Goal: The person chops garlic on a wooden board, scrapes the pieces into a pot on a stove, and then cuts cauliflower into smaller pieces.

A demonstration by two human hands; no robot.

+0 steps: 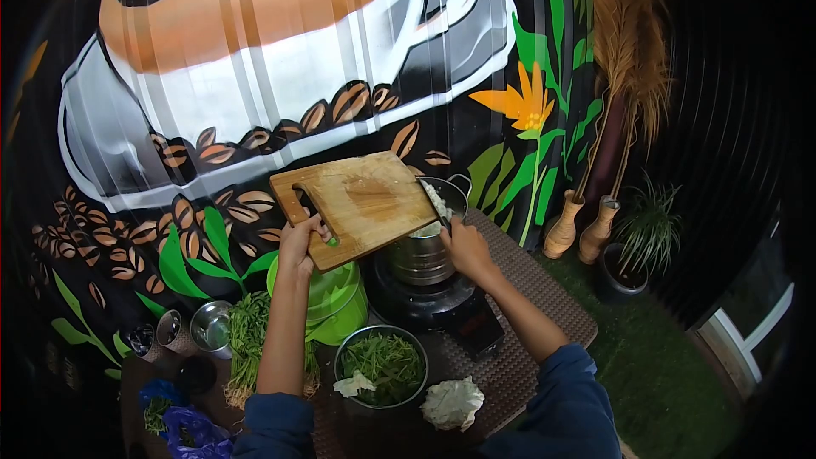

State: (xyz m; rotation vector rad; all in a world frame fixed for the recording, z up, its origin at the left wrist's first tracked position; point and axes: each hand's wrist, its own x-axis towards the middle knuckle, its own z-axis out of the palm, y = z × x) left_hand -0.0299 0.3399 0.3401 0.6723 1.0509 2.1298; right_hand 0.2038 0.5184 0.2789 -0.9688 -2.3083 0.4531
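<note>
My left hand [308, 244] is closed around the handle slot of a wooden cutting board [357, 200], which it holds up and tilted toward the pot. A steel pot [422, 260] stands on a black electric cooker [425, 299], under the board's right end. My right hand [466, 246] is closed on a knife [444, 219] at that edge; its blade is mostly hidden. Chopped white pieces [435, 200] show beside the knife, over the pot's mouth.
On the brown woven table [544, 306] are a bowl of cut greens [384, 365], crumpled white leaves [453, 404], a green bucket [340, 297], bunched greens [248, 331], a metal bowl [211, 327] and a purple bag [194, 433]. A painted wall [255, 93] rises behind.
</note>
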